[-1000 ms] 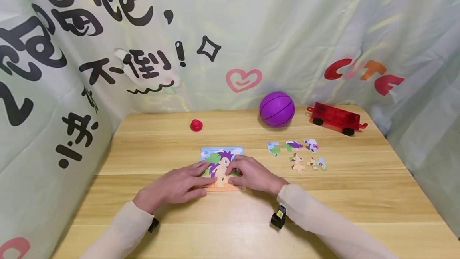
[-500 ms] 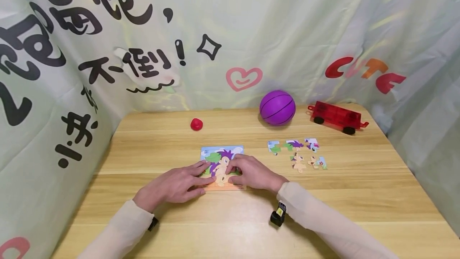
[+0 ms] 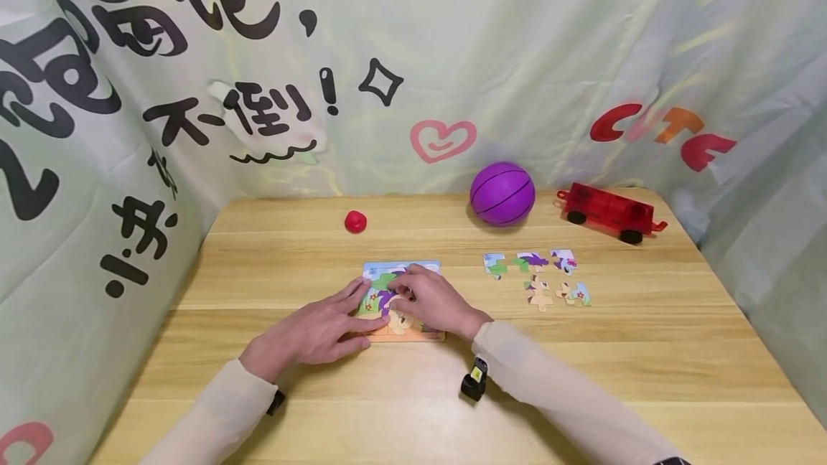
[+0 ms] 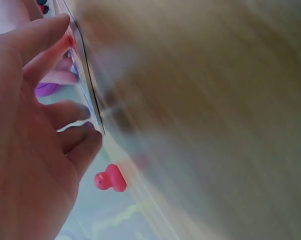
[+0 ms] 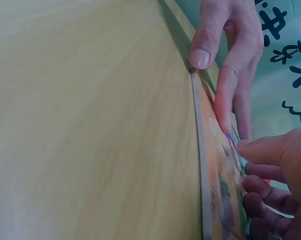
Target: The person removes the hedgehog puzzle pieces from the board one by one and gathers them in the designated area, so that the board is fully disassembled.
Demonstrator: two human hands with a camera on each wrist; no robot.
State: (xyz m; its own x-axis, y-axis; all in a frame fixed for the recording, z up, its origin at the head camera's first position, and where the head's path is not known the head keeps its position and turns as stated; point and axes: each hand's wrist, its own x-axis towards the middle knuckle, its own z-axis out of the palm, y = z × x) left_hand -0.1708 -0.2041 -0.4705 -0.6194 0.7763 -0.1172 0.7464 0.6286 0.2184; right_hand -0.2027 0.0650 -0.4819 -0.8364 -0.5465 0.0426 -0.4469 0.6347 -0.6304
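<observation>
Where the table (image 3: 581, 350) runs back to the printed curtain (image 3: 517, 56), its far edge carries a purple ball (image 3: 502, 194), a red toy car (image 3: 607, 214) just right of it, and a small red knob (image 3: 355, 221) well apart to the left. Nearer the middle lies the puzzle board (image 3: 400, 268), flat on the wood, its far blue edge showing and its near half under both hands. Left hand (image 3: 310, 332) lies on the board's left side, fingers straight and spread, palm down; from the right wrist its thumb (image 5: 200, 52) meets the board's near corner and a finger (image 5: 225, 100) presses the picture face. Right hand (image 3: 431, 301) sits on the board's middle, just beside the left, fingers curled with the tips down on the picture; whether they pinch a piece cannot be told, since the tips are hidden from the head and cropped at the wrist. From the left wrist the board (image 4: 85, 75) shows edge-on against that hand's fingertips (image 4: 85, 137), the knob (image 4: 110, 179) beyond. Loose pieces (image 3: 536, 278) lie in a small cluster right of the board, well apart from either hand, none touching the ball or car.
</observation>
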